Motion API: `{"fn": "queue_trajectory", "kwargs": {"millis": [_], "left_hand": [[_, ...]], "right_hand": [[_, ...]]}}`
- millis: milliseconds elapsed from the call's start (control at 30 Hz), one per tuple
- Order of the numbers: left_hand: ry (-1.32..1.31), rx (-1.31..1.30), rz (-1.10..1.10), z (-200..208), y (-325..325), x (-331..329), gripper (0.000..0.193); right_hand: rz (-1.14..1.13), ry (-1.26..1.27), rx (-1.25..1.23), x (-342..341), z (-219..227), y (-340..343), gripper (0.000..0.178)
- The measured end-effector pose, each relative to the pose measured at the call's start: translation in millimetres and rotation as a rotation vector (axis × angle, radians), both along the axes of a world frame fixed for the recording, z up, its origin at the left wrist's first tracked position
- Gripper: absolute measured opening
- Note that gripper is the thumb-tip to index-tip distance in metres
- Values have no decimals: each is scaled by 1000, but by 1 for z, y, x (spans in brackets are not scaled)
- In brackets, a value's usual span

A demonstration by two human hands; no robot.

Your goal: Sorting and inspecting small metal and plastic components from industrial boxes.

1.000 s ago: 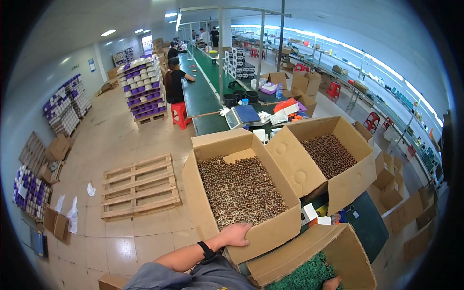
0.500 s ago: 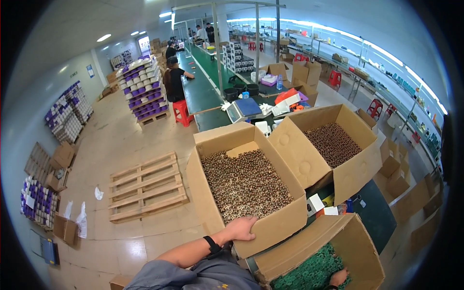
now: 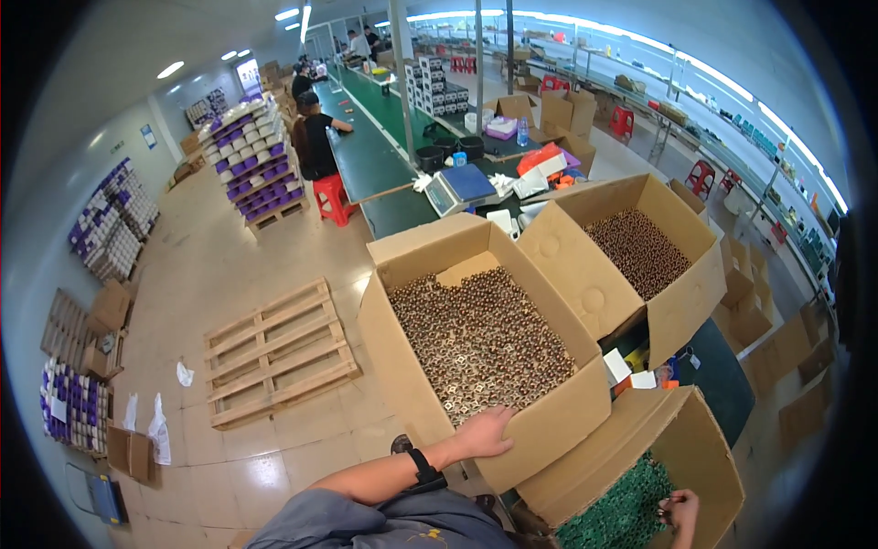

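My left hand [image 3: 486, 432] is closed over the near edge of an open cardboard box [image 3: 560, 423], fingers on the inside of the rim. Inside it lies a heap of small bronze-coloured metal pieces [image 3: 485, 343], some ring- or star-shaped. Lower right, a second cardboard box [image 3: 704, 448] holds a mass of small green pieces [image 3: 617, 506]. Above those green pieces my right hand [image 3: 682, 512] has its fingers curled together. Something small and dark shows at its fingertips, too small to name.
Another cardboard box [image 3: 681, 302] with brown beads-like pieces stands behind on the right. Beyond are a scale [image 3: 460, 188] and a long green workbench [image 3: 384, 178], where a person sits on a red stool [image 3: 333, 201]. A wooden pallet [image 3: 279, 352] lies on the floor at left.
My right hand has risen out of the green pieces, and its fingers now show. My left hand keeps its hold on the box edge. The view has shifted slightly.
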State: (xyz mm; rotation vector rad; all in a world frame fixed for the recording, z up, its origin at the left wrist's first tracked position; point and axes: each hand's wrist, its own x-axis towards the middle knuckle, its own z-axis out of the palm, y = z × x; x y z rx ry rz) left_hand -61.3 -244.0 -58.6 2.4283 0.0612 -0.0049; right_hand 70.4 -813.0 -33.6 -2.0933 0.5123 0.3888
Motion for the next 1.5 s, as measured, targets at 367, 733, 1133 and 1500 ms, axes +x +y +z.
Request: {"fn": "queue_trajectory", "kwargs": {"millis": [367, 733, 1133, 1500], "left_hand": [[-23, -294, -348, 8, 68, -15, 52], [404, -1112, -494, 54, 112, -27, 47], [637, -1440, -172, 62, 197, 22, 29], [251, -314, -119, 53, 381, 200, 26]], "right_hand": [[-64, -314, -136, -152, 269, 261, 32], [-35, -101, 529, -199, 93, 483, 28], [445, -545, 215, -122, 79, 580, 30], [-208, -85, 576, -98, 52, 640, 27]]}}
